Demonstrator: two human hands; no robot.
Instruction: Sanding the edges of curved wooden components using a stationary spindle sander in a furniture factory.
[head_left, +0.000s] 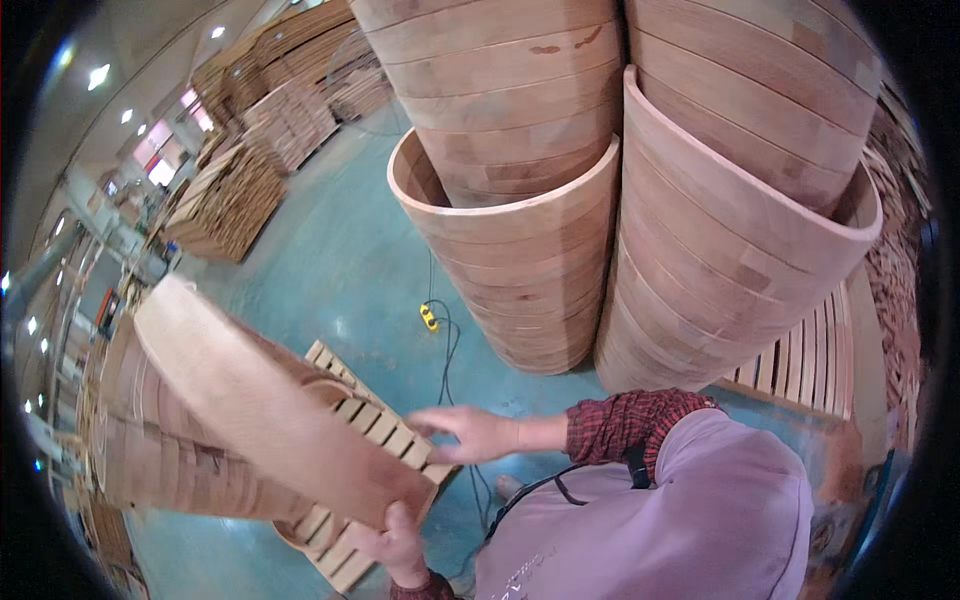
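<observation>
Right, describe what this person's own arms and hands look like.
Both arms wear long red and dark checked fabric sleeves, with the cuffs reaching the wrists. The left hand and the right hand are bare, with no gloves. A lilac cloth apron covers the torso, and a thin dark strap crosses it near the right sleeve.

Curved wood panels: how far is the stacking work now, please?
Already done, it seems: tall stacks of curved panels stand on the green floor, and a low stack is at the left. In hand: the left hand grips the lower edge of one curved panel; the right hand is open above the pallet. Left: this panel is not set down yet; how many remain cannot be seen.
</observation>
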